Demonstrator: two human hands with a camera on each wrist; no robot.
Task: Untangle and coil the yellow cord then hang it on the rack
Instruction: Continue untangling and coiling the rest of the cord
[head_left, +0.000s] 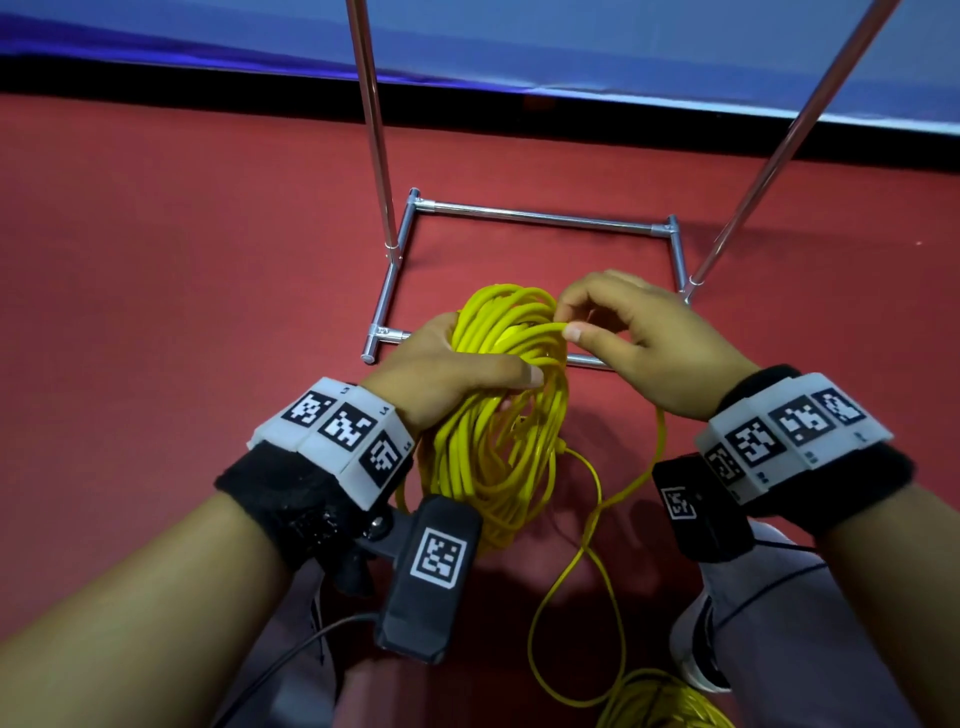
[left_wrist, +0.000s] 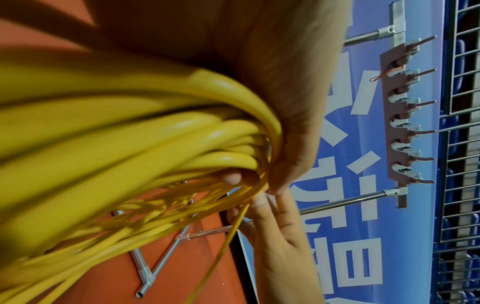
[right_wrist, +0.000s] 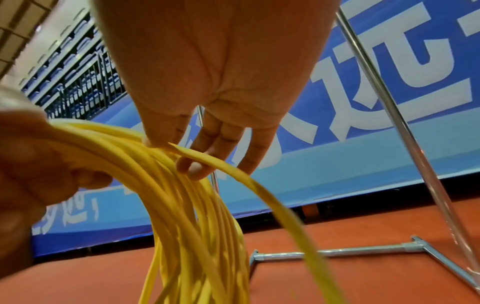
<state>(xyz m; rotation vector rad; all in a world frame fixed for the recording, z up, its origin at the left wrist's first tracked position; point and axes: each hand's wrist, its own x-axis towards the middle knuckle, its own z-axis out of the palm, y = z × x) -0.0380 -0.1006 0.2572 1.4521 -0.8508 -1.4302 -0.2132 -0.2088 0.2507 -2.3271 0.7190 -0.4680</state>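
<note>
A coil of yellow cord (head_left: 493, 415) hangs from my left hand (head_left: 457, 369), whose fingers and thumb wrap round the bundle of loops (left_wrist: 155, 144). My right hand (head_left: 613, 332) pinches one strand (right_wrist: 207, 158) between thumb and forefinger at the top right of the coil. A loose length of cord (head_left: 597, 519) trails down to a tangled heap (head_left: 660, 701) on the floor at the bottom. The metal rack's base (head_left: 535, 218) lies on the red floor just beyond my hands, its two uprights (head_left: 371, 119) rising out of view. A brown hook bar (left_wrist: 400, 115) on the rack shows in the left wrist view.
Red floor (head_left: 156, 260) spreads all around. A blue banner wall (head_left: 519, 41) with white lettering stands behind the rack. My grey-trousered legs and a shoe (head_left: 696, 649) are at the bottom right. Fenced seating (left_wrist: 462, 144) lies behind the banner.
</note>
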